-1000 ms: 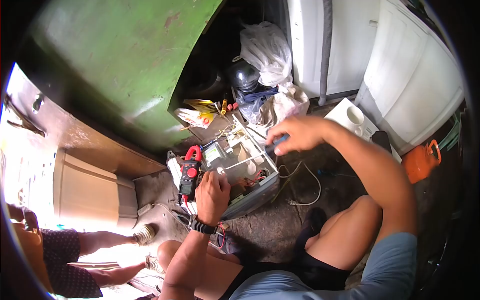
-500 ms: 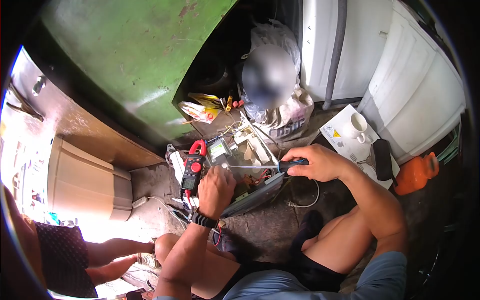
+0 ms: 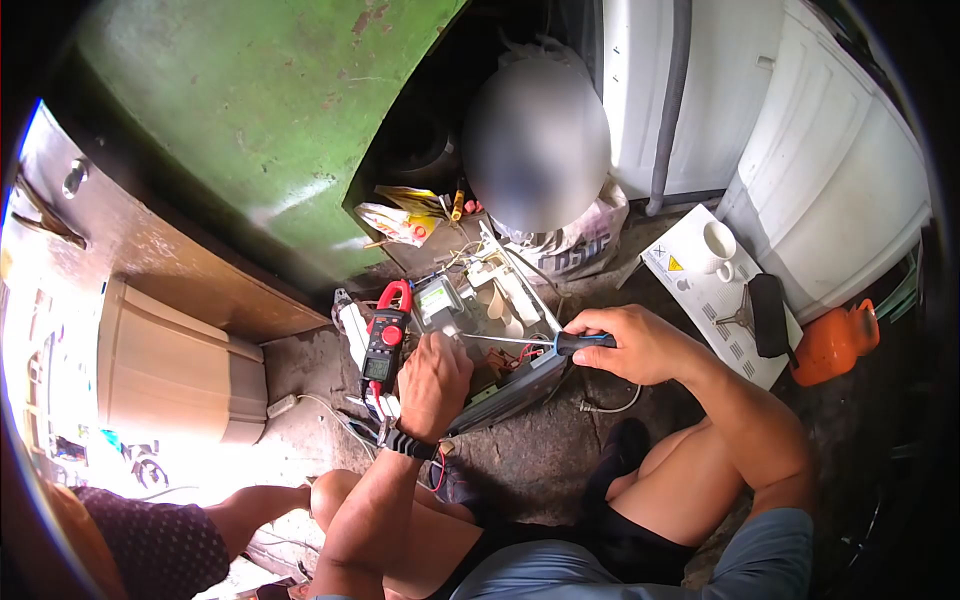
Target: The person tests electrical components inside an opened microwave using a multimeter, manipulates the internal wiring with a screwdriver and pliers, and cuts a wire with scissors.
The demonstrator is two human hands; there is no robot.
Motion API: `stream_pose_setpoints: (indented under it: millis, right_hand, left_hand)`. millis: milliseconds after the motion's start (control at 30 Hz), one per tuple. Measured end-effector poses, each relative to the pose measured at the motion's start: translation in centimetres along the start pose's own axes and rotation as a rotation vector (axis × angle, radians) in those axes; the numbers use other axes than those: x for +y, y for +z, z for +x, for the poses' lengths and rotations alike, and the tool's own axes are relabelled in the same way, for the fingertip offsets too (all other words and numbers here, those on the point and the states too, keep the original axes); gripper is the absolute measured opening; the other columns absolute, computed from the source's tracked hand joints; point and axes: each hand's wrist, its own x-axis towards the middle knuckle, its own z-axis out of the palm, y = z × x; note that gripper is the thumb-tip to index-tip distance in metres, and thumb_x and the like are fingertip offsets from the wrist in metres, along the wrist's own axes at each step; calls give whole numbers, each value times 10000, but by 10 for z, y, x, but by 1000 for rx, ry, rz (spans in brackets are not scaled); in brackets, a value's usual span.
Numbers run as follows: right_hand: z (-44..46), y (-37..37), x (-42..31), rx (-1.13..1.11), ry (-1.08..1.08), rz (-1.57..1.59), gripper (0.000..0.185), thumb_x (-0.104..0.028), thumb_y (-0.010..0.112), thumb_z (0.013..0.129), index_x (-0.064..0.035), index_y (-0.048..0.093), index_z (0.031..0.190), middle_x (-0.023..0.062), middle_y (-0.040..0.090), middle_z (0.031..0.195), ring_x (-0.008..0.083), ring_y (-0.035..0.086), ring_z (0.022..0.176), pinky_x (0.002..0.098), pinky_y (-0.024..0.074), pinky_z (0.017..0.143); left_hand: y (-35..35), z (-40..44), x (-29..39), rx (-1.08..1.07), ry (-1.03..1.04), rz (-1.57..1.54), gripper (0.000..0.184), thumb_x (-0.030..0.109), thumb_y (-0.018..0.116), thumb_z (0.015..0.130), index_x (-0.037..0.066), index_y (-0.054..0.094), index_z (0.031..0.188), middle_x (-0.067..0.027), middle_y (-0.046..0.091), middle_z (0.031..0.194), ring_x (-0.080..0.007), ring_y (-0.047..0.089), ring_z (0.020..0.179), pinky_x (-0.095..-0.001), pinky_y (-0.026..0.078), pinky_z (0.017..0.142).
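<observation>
My right hand point(image 3: 640, 343) grips the dark handle of a screwdriver point(image 3: 587, 343) trimmed in blue. Its long shaft points left across an opened appliance housing point(image 3: 520, 385), where wires and small parts show. My left hand point(image 3: 435, 385), wearing a dark wristband, has its fingers closed near the screwdriver's tip; what they pinch is too small and hidden to name. Just left of that hand is a red and black clamp meter point(image 3: 383, 345) with a lit display. A grey box with a label point(image 3: 436, 298) and white plastic parts point(image 3: 503, 300) sit inside the housing.
A white mug point(image 3: 715, 248) and a black pouch point(image 3: 768, 315) rest on a white panel point(image 3: 690, 265) at right, beside an orange container point(image 3: 838, 343). Printed sacking point(image 3: 575, 245) stands behind the housing. Another person's patterned clothing point(image 3: 150, 540) shows at lower left.
The screwdriver handle has dropped slightly and turned, with my right hand shifting a little down. My left hand stays nearly in place. The other person at lower left has shifted position.
</observation>
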Motion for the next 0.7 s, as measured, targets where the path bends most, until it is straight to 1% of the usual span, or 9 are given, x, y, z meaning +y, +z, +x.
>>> stream_pose_setpoints:
  millis: [167, 200, 233, 300, 333, 367, 567, 667, 700]
  right_hand:
    - [-4, 12, -7, 40, 13, 119, 390, -224, 797, 979, -7, 709, 1291, 252, 781, 1160, 399, 775, 1051, 441, 592, 925]
    - [-2, 9, -2, 58, -92, 21, 407, -236, 818, 952, 5, 718, 1264, 234, 779, 1178, 381, 772, 1051, 439, 592, 925]
    - [4, 4, 6, 57, -89, 21, 407, -236, 818, 952, 5, 718, 1264, 234, 779, 1178, 381, 772, 1051, 439, 592, 925]
    - [22, -15, 21, 9, -236, -147, 432, -246, 838, 921, 1, 730, 1258, 220, 776, 1199, 373, 765, 1070, 435, 590, 936]
    - [36, -32, 21, -71, -237, -153, 449, -248, 847, 902, -15, 745, 1271, 204, 779, 1207, 372, 762, 1080, 426, 589, 953]
    - [52, -43, 32, -101, -302, -194, 459, -231, 851, 894, -37, 752, 1298, 185, 789, 1221, 342, 766, 1088, 414, 589, 962]
    - [134, -92, 19, -378, -249, -250, 468, -251, 926, 840, -75, 808, 1258, 122, 808, 1212, 261, 752, 1117, 391, 570, 997]
    - [153, -94, 33, -423, -309, -254, 485, -241, 918, 858, -96, 789, 1302, 104, 793, 1270, 250, 748, 1109, 378, 584, 961]
    - [148, -92, 35, -450, -186, -172, 502, -258, 911, 881, -101, 766, 1336, 100, 781, 1261, 232, 741, 1021, 375, 587, 903]
  left_hand:
    - [4, 0, -3, 15, 53, 10, 217, 207, 639, 1044, 14, 555, 992, -219, 651, 920, -444, 695, 818, -544, 573, 708]
    - [5, 0, -3, 16, 51, 8, 217, 207, 639, 1044, 14, 555, 992, -219, 651, 920, -444, 695, 818, -544, 573, 708]
    - [5, 0, -3, 11, 58, 7, 209, 200, 644, 1038, 17, 553, 998, -217, 652, 927, -442, 695, 827, -545, 573, 710]
    - [6, 0, -4, 4, 67, 5, 201, 193, 650, 1032, 19, 552, 1003, -214, 654, 934, -440, 696, 836, -546, 572, 713]
    - [6, -1, -5, -8, 70, -1, 196, 191, 652, 1028, 22, 554, 1013, -211, 655, 935, -440, 696, 848, -546, 572, 724]
    - [5, 0, -6, -20, 76, -6, 192, 189, 654, 1025, 24, 556, 1022, -209, 656, 937, -439, 696, 861, -546, 572, 735]
    - [1, 0, -10, -75, 79, -20, 204, 205, 648, 1033, 21, 564, 1056, -220, 664, 976, -447, 691, 902, -556, 560, 786]
    - [1, -1, -12, -82, 86, -29, 207, 210, 647, 1037, 23, 561, 1061, -223, 666, 984, -450, 691, 904, -556, 558, 797]
    - [1, 0, -13, -81, 79, -32, 208, 211, 646, 1040, 23, 558, 1060, -223, 664, 984, -449, 689, 903, -556, 558, 798]
